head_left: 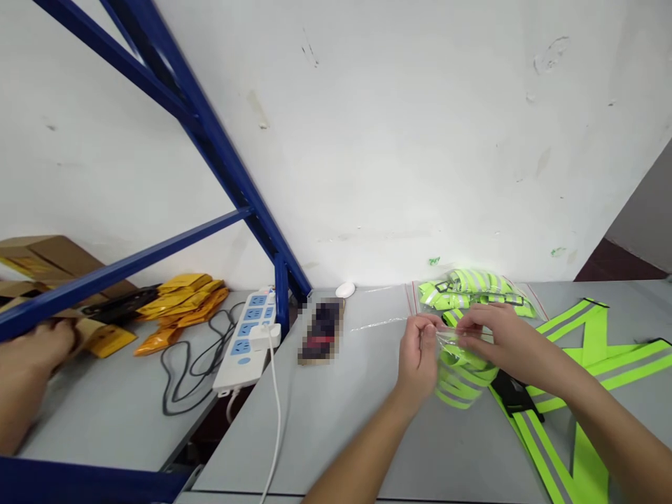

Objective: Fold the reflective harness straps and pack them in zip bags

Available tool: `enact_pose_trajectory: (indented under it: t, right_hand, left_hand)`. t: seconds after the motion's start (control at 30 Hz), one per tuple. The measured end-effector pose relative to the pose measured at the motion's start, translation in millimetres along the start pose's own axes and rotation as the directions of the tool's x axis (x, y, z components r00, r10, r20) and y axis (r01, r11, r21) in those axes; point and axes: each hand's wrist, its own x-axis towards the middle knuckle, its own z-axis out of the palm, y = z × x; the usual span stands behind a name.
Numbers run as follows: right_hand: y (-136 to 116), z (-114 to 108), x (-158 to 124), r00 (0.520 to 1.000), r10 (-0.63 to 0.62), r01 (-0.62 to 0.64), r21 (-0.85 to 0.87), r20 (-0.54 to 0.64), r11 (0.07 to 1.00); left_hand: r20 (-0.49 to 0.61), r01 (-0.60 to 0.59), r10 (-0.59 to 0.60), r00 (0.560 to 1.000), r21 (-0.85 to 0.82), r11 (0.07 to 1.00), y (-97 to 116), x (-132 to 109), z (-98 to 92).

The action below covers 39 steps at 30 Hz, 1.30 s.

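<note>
My left hand (417,357) and my right hand (496,336) both pinch the top edge of a clear plastic bag (459,371) that holds a folded neon-yellow reflective strap. The bag hangs just above the grey table (341,420). Behind my hands lies a second clear bag of folded reflective straps (472,288) near the wall. An unfolded reflective vest (588,364) with a black buckle (512,393) is spread on the table under my right forearm.
A white power strip (246,339) with a plugged-in charger and black cable sits left of a blue rack post (281,294). Orange packets (181,308) and cardboard boxes (47,259) lie on the shelf. Another person's hand (31,357) reaches in at far left. A small white object (345,289) rests by the wall.
</note>
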Motion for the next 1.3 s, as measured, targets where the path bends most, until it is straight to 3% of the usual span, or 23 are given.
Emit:
enact_pose_trajectory:
  t: [0.17, 0.4, 0.7, 0.83, 0.93, 1.13, 1.3]
  right_hand:
    - [7, -1, -8, 1.000, -0.006, 0.007, 0.049, -0.024, 0.999]
    - [20, -2, -17, 0.997, 0.004, -0.006, -0.029, -0.071, 1.000]
    - [43, 15, -18, 0.955, -0.125, 0.116, -0.050, -0.268, 0.992]
    - [49, 25, -16, 0.918, -0.212, 0.206, -0.053, -0.335, 0.977]
    - [54, 29, -15, 0.905, -0.203, 0.229, 0.024, -0.373, 0.973]
    - [58, 35, -14, 0.904, -0.153, 0.246, 0.193, -0.400, 0.950]
    - [53, 37, -14, 0.887, -0.174, 0.287, 0.216, -0.428, 0.933]
  left_hand:
    - [0.079, -0.073, 0.073, 0.994, 0.007, 0.997, -1, -3, 2.3]
    - [-0.021, -0.117, 0.119, 0.993, 0.061, 0.991, -1, -3, 4.9]
    - [0.053, -0.196, 0.190, 0.980, 0.149, 0.969, 7, 6, 0.0]
    - [0.030, -0.155, 0.152, 0.988, 0.117, 0.981, 6, 8, -0.3]
    - [0.008, -0.129, 0.129, 0.992, 0.114, 0.985, 4, 8, -0.8]
    - [0.168, 0.005, -0.019, 0.986, 0.085, 0.996, 6, 10, -2.2]
    - [0.150, -0.008, -0.006, 0.989, 0.091, 0.996, 8, 10, -2.8]
